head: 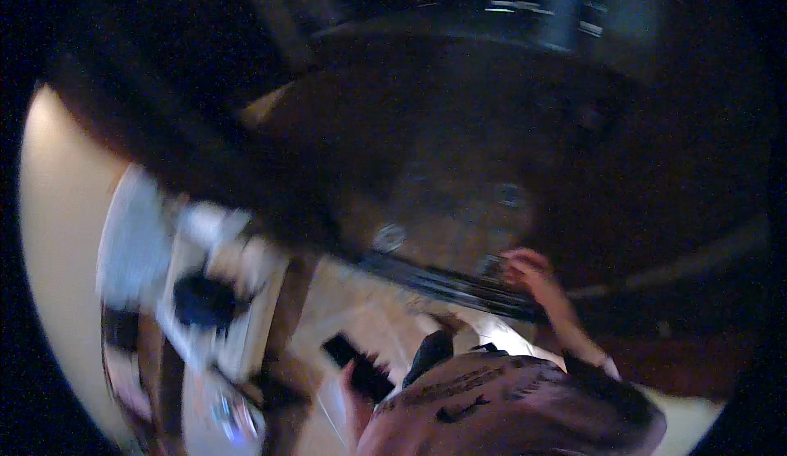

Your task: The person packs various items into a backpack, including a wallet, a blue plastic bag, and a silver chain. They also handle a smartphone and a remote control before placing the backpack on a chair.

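Observation:
My left hand (350,385) holds a black smartphone-like object (359,367), its dark face up, low in front of my shirt. Right of centre, my right hand (527,265) reaches out over a dark area with its fingers curled. Beside its fingertips is a small pale thing (490,265), too blurred to name; whether the hand grips it cannot be told. Just below that hand runs a dark banded edge (449,287), like a door track or sill. A round pale thing (390,238) lies beyond this edge.
Light floor tiles (344,302) lie on the near side of the edge. At the left stand a blurred light-blue surface (135,241), a dark rounded object (206,301) among pale items, and brown upright or furniture parts (292,314). Beyond the edge it is very dark.

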{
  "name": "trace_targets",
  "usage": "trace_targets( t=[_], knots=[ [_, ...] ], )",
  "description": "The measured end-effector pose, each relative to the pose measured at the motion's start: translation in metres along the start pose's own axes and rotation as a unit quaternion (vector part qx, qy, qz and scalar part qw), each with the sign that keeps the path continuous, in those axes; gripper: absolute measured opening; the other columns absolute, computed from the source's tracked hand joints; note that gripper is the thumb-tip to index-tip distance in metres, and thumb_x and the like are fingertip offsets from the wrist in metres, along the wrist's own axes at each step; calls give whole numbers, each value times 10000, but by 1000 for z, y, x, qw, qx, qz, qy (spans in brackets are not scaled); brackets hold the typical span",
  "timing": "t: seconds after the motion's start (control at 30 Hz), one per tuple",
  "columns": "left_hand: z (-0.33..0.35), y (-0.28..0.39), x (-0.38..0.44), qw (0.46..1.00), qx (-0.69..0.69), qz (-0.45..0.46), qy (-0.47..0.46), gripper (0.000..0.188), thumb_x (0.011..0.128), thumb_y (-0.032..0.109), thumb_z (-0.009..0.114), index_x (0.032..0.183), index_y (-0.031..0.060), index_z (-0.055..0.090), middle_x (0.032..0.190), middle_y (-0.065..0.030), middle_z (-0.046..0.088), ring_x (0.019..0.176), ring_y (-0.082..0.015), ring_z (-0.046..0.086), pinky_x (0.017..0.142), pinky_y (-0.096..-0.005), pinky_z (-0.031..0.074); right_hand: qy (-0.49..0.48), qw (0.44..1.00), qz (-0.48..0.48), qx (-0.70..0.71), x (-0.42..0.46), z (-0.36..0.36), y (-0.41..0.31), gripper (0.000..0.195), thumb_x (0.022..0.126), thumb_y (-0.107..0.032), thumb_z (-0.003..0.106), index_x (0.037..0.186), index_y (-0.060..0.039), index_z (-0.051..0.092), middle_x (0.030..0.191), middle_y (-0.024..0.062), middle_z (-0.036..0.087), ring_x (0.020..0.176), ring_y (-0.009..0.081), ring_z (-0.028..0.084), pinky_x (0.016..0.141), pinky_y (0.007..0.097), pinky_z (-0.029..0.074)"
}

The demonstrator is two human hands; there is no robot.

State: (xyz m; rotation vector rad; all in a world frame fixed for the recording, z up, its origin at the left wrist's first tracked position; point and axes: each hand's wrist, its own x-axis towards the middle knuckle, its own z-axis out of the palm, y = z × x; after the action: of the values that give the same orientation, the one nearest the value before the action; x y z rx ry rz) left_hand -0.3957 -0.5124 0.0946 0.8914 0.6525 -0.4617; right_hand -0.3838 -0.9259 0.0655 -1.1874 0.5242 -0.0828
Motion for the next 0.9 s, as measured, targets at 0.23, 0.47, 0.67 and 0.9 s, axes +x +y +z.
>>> trace_targets(
  t=[0.23,0.47,0.67,0.9],
  knots=[
    [29,89,103,987,74,53,-132,575,857,394,587,1243,-22,496,1203,-171,600,990,-285,629,814,-385,518,-128,987,59,-73,94,126,23,169,908,-58,549,1057,-31,625,898,76,634,767,139,600,650,294,523],
    [30,118,98,990,-57,108,-66,543,879,354,602,1286,4,518,1115,-91,641,943,-197,633,794,-314,503,-298,934,91,-175,209,205,58,127,903,-81,572,1010,-43,629,851,56,659,697,124,605,599,258,503],
    [-34,96,55,934,-250,153,205,505,868,389,590,1126,-43,548,1029,-162,642,897,-293,646,802,-404,534,-394,872,158,-246,334,226,171,117,904,-107,580,994,-54,634,819,49,667,670,112,612,529,256,487],
    [-122,-31,-60,791,-329,107,504,388,851,393,558,1044,60,510,951,-166,633,818,-399,655,664,-486,568,-517,798,125,-282,359,381,239,134,909,-122,573,990,-33,633,788,43,661,639,107,601,488,239,460]
  ],
)
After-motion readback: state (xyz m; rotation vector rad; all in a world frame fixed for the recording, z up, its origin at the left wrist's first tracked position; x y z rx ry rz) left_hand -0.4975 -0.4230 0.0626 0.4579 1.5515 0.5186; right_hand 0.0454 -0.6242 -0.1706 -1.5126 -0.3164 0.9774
